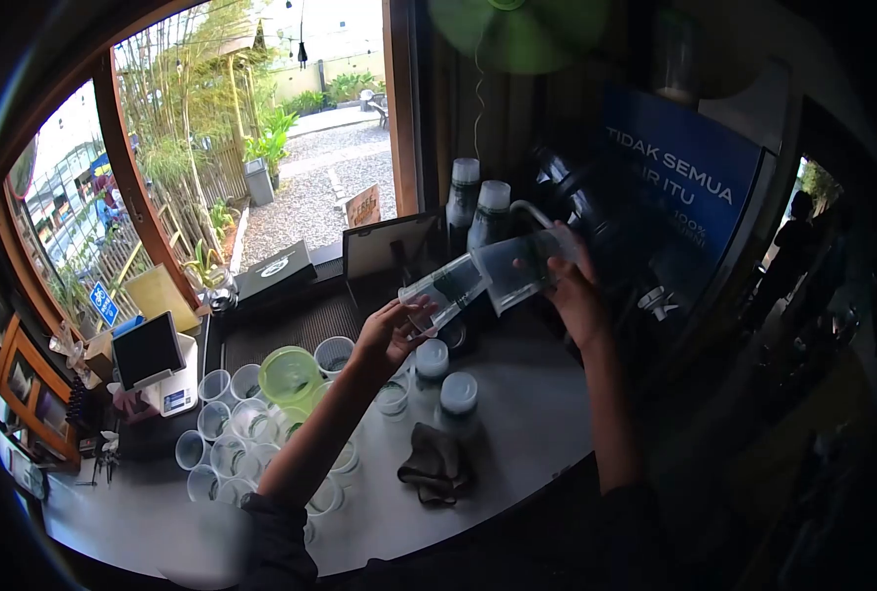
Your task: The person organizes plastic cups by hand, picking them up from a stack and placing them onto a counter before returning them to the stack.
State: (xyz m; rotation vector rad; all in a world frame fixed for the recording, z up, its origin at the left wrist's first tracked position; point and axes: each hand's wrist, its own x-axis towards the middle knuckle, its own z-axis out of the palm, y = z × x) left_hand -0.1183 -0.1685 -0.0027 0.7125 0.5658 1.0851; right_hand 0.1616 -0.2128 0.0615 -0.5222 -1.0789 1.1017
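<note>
Straight across from me, a wide wood-framed window looks out on gravel and plants, and below it runs the grey counter I am working over. Off to the right, a blue sign with white lettering leans in the shade, and a green fan sits at the top. On the far side of the counter is a long black box, with a tablet on its stand farther left. Two tall stacks of cups rise just behind my hands. A green tub stands among many open clear cups on the left, and a crumpled dark cloth lies nearer me, just below two pale-topped cups. Above the counter, my right hand is closed around a wide clear cup, and my left hand grips a narrower printed cup. Both cups are tipped over sideways, their near ends meeting; I cannot tell whether one sits inside the other.
</note>
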